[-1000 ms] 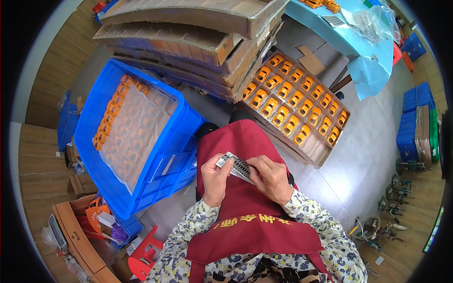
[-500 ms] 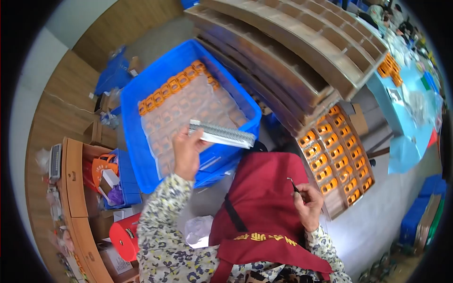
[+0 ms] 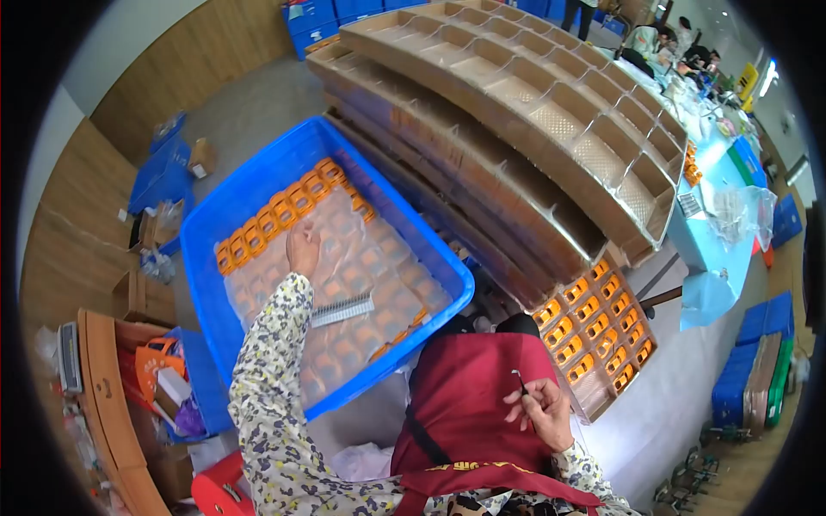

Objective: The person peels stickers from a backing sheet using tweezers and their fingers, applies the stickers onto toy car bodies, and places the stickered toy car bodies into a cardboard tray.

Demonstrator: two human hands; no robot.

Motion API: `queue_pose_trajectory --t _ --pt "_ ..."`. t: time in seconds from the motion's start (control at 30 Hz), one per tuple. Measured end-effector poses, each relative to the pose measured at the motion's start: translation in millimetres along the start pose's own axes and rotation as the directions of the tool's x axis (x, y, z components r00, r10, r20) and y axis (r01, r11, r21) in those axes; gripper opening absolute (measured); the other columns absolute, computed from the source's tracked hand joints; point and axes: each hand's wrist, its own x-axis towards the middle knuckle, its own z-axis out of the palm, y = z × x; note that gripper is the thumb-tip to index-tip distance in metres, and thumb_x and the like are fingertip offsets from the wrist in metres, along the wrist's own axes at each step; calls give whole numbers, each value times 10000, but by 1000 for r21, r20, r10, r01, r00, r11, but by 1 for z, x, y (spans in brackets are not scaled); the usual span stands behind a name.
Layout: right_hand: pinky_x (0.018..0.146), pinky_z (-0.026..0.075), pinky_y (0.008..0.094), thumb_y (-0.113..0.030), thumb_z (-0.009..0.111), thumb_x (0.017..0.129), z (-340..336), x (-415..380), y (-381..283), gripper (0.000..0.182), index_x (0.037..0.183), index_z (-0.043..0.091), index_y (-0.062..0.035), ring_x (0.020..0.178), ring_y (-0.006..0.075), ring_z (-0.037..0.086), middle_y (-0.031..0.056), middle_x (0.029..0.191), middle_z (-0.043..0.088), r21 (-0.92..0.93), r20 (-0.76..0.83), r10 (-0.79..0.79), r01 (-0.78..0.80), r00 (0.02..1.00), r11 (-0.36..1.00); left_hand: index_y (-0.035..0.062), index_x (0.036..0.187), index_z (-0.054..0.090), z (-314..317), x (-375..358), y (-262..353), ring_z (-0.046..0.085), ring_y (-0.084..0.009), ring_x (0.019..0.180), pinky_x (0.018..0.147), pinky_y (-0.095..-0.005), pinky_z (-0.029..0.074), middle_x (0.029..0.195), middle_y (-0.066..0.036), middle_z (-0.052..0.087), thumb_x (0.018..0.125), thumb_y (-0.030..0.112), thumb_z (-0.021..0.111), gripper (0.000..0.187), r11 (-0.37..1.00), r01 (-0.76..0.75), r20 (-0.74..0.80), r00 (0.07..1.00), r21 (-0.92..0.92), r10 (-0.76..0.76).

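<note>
My left hand (image 3: 303,249) reaches into a blue plastic bin (image 3: 200,284). Its fingers look extended over a sheet of clear plastic film (image 3: 344,249), though blur hides the fingertips. Under the film, orange toy car bodies (image 3: 284,206) lie in rows, with an uncovered row along the far side. A narrow strip of small grey parts on a white backing (image 3: 342,311) rests on the film, apart from the hand. Over the maroon apron, my right hand (image 3: 546,413) pinches a small black tool with a bent metal tip (image 3: 517,378), its other fingers loosely spread.
Stacked brown compartment trays (image 3: 516,112) stand right of the bin. Below them, another tray (image 3: 594,404) holds orange cars. A light-blue covered table (image 3: 701,292) stands at right, a wooden cabinet (image 3: 112,404) at left. People (image 3: 654,43) are in the far background.
My left hand has let go of the strip of grey parts, now lying on the film, and has moved farther into the bin. My right hand still holds the tool. The view has shifted.
</note>
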Motion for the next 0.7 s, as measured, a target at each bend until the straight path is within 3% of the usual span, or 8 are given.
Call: queue_pose_trajectory --t 0.03,0.1,0.17,0.23,0.3,0.37,0.6,0.7 --pt "547 504 225 60 429 915 2 0 -1 115 1026 460 48 690 157 663 178 952 657 0 9 15 -15 1000 1000 10 1058 614 9 22 4 562 -329 1051 909 -416 446 1139 -177 591 782 43 613 278 1000 -14 7 1000 -15 14" --pt "551 508 234 58 422 916 2 -1 -1 130 1042 450 41 701 175 673 206 1006 654 -1 11 39 -39 999 999 6 1137 597 42 74 -13 552 -351 1079 941 -431 433 1176 -201 580 808 81 608 338 928 -365 -81 926 70 370" --pt "561 511 240 60 424 914 2 -2 5 133 1042 451 37 697 174 671 211 1021 651 38 -30 9 -8 1000 999 -7 1213 557 86 113 -48 539 -373 1104 968 -444 420 1211 -225 558 823 97 589 405 758 -533 -182 760 376 624" --pt "582 518 253 62 429 909 -2 -3 9 140 1042 455 29 688 171 666 220 1051 646 106 -61 -44 51 997 993 -17 1260 523 118 153 -68 582 -390 1027 902 -458 471 1192 -238 566 841 98 558 436 758 -581 -149 756 297 638" --pt "593 520 256 69 431 900 -5 -6 11 151 1043 455 26 682 166 661 221 1057 645 99 -127 -74 87 989 991 -4 1159 571 122 164 -54 636 -393 850 689 -482 519 1134 -217 602 881 115 479 316 799 -427 89 897 423 433" --pt "617 522 263 81 434 882 -6 -3 13 174 1044 456 21 671 156 651 221 1070 643 130 -84 -62 73 995 989 41 1058 586 105 146 -15 604 -406 900 740 -482 488 1161 -217 571 874 135 446 250 839 -425 -56 881 339 469" --pt "638 516 257 100 439 845 -4 4 15 209 1042 456 33 651 138 627 209 1069 647 106 -80 -14 23 997 994 19 998 561 86 145 24 550 -388 992 807 -437 451 1043 -207 583 871 120 416 218 927 -229 51 973 298 224" --pt "635 513 254 100 442 841 -6 3 17 210 1041 458 36 648 137 625 205 1070 648 101 -77 -30 38 997 994 12 1022 557 81 147 33 545 -384 1020 812 -432 439 1011 -201 580 851 47 431 214 973 0 12 1000 -230 3"
